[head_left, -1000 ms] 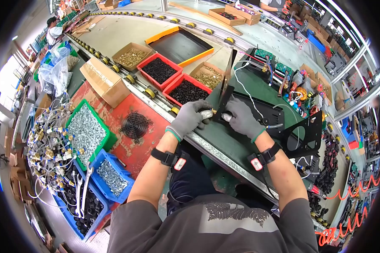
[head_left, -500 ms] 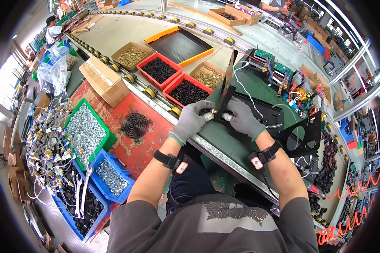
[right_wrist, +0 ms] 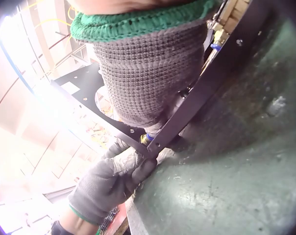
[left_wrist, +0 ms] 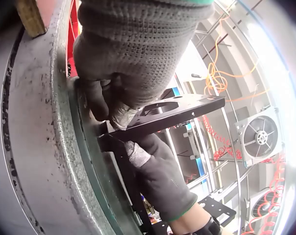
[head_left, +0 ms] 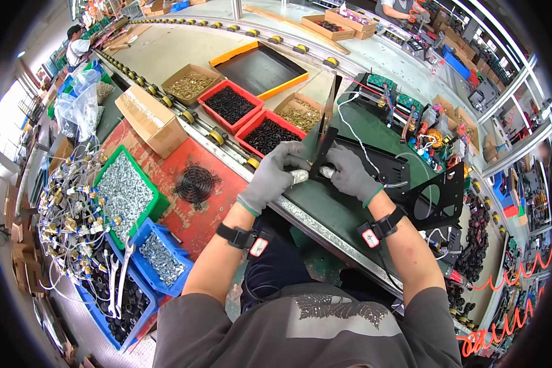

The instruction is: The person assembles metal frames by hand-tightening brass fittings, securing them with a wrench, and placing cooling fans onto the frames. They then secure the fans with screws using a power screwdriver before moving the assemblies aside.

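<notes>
A black metal chassis stands on the green bench mat, its upright panel (head_left: pixel 327 138) between my two gloved hands. My left hand (head_left: pixel 272 178) is at the outer face, thumb and finger bent together at the panel's low corner. From the inner side my right hand (head_left: pixel 353 175) reaches in and pinches a small brass fitting (right_wrist: pixel 147 139) with a blue ring against that corner. Silvery tape wraps some fingertips. In the left wrist view, the black panel (left_wrist: pixel 175 117) runs between both hands; I cannot tell what the left fingertips hold, as they cover it.
Red bins (head_left: pixel 270 115) of black parts and cardboard boxes of brass parts sit beyond the left hand. Circuit boards (head_left: pixel 411 101) lie at the right. A black fan guard (head_left: pixel 195 184), a green bin (head_left: pixel 157 200) of metal pieces and a heap of hoses (head_left: pixel 73 211) are left.
Brass showed at my left fingers half a second ago and is now mostly covered. The left hand has shifted and its fingers have changed pose; the right hand stays nearly still.
</notes>
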The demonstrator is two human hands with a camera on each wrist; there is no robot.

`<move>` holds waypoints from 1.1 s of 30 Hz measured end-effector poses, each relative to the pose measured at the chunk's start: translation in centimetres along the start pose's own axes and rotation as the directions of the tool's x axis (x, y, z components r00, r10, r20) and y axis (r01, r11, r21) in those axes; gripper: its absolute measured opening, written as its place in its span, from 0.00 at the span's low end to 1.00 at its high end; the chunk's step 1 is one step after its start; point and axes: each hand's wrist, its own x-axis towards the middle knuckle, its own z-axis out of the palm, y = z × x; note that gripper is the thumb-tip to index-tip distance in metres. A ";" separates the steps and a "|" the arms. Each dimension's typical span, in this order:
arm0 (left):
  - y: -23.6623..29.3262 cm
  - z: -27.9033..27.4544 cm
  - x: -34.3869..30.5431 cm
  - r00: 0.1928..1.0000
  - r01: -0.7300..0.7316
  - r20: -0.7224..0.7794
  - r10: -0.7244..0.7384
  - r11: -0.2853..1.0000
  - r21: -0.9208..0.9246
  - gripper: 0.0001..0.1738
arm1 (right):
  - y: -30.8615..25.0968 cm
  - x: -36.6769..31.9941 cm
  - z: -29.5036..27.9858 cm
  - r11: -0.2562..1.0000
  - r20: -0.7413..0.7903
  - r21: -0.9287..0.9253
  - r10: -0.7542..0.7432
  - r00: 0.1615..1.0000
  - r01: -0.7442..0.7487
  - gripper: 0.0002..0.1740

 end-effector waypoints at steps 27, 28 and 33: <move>2.4 1.2 1.8 0.823 0.565 -0.127 -0.553 0.780 0.267 0.19 | -1.3 -0.4 -0.8 0.999 0.035 -0.040 0.032 0.999 -0.031 0.12; 1.4 0.8 1.8 0.862 0.507 -0.094 -0.498 0.849 0.150 0.17 | -1.5 -0.3 -0.9 0.998 0.056 -0.054 0.041 0.998 -0.038 0.12; 1.6 0.3 1.4 0.952 0.296 0.026 -0.305 0.941 0.165 0.14 | -1.3 -0.4 -0.6 0.994 0.093 -0.051 0.103 0.990 -0.098 0.12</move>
